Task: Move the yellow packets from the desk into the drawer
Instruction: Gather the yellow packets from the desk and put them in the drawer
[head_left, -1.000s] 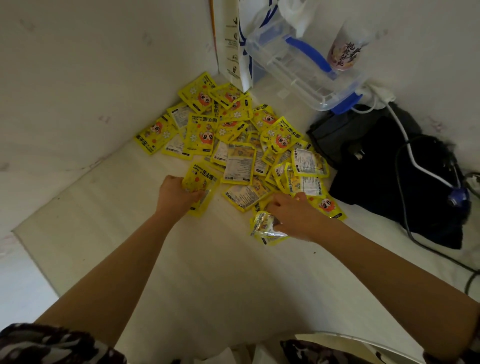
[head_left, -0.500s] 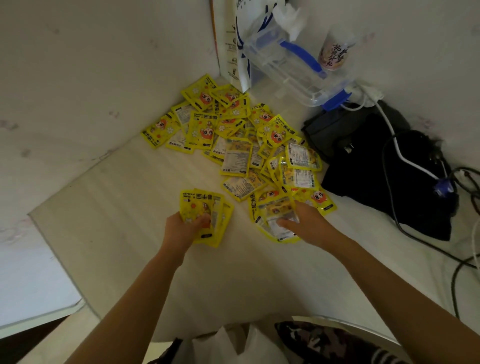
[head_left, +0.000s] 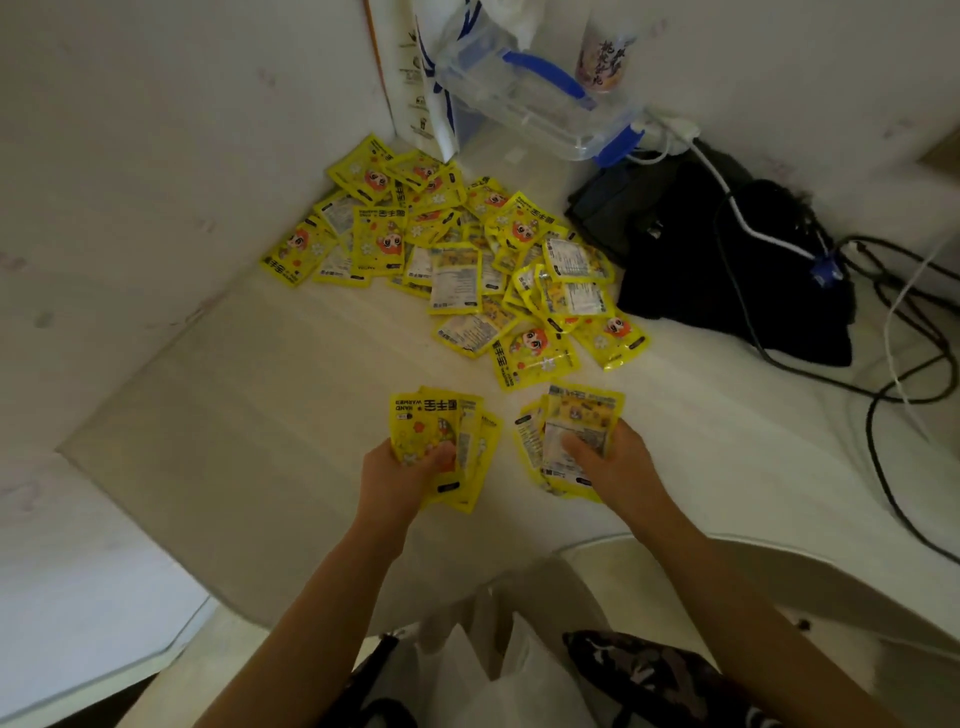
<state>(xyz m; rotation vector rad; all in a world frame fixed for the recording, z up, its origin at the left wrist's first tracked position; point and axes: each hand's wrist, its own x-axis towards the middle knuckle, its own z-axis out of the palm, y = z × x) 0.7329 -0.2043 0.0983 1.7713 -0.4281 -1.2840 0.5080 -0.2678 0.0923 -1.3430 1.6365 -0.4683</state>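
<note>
Most yellow packets (head_left: 467, 260) lie heaped on the desk (head_left: 249, 415) above frame centre. Below the heap, the left hand (head_left: 400, 475) grips a fanned bunch (head_left: 441, 441); the right hand (head_left: 618, 467) grips another bunch (head_left: 571, 431). A black bag (head_left: 727, 270) sits at right.

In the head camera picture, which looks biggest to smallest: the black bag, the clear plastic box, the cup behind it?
1. Black bag, largest.
2. Clear plastic box.
3. Cup, smallest, though it is cut off at the top edge and stands farthest away, so its true size is unsure.
</note>
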